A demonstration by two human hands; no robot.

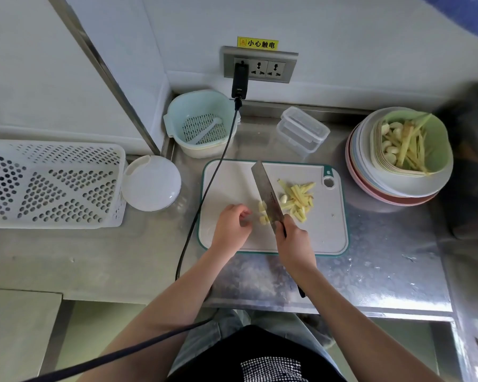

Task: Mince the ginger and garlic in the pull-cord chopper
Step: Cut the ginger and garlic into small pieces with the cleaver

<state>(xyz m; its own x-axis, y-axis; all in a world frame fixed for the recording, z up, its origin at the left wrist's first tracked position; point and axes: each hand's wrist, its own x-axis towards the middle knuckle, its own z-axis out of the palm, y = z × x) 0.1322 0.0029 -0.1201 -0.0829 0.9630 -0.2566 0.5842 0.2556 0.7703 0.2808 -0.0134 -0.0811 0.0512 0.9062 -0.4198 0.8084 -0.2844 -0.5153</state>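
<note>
- Ginger strips point(298, 198) are lying in a loose pile on the right half of the white cutting board point(226, 186), with a garlic clove point(283, 199) touching the pile's left edge.
- A few cut pieces point(262, 213) are sitting just left of the cleaver point(267, 194), whose blade is standing edge-down on the board between them and the pile.
- The right hand point(293, 238) is gripping the cleaver's handle, fingers wrapped tight, forearm reaching in from the near right.
- The left hand point(232, 224) is resting on the board just left of the cut pieces, fingers loosely curled; whether the fingertips are pinching anything cannot be told.
- The white domed chopper point(151, 183) is sitting on the counter left of the board, well apart from both hands.
- More ginger and garlic are lying in the green bowl point(436, 139) atop stacked plates point(398, 188) at the far right.
- A black cable point(204, 188) is crossing the board's left edge.
</note>
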